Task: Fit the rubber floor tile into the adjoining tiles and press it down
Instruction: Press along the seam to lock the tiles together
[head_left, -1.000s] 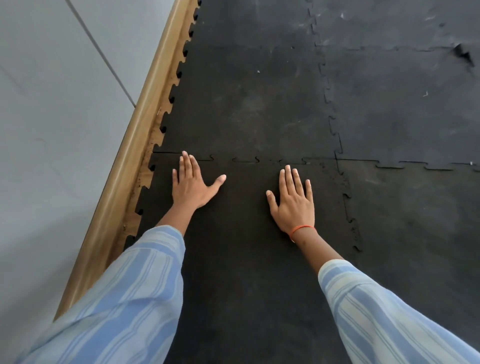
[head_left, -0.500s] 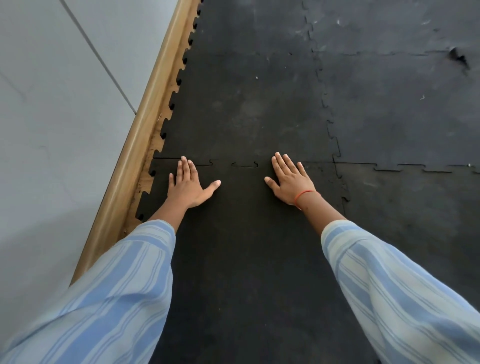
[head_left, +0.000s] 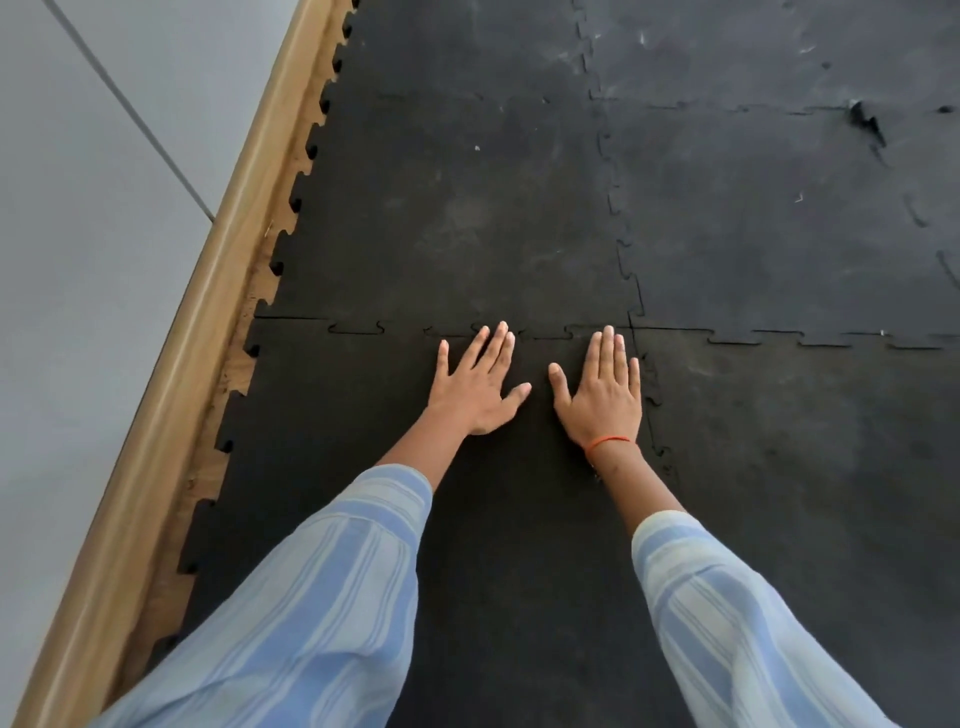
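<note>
Black rubber floor tile (head_left: 363, 493) is lying flat beside a wooden skirting strip (head_left: 171, 374), its far toothed edge meeting the adjoining tile ahead (head_left: 457, 208) and its right edge meeting the neighbouring tile (head_left: 805, 441). A person in blue striped sleeves (head_left: 322, 597) is leaning over it, pressing both palms down near the far right corner. The left hand (head_left: 478, 384) is lying flat with fingers spread, grasping nothing, fingertips reaching the seam (head_left: 358, 328). The right hand (head_left: 600, 389), an orange thread (head_left: 608, 441) circling its wrist, is likewise splayed flat and holding nothing, just beside the right-hand joint.
</note>
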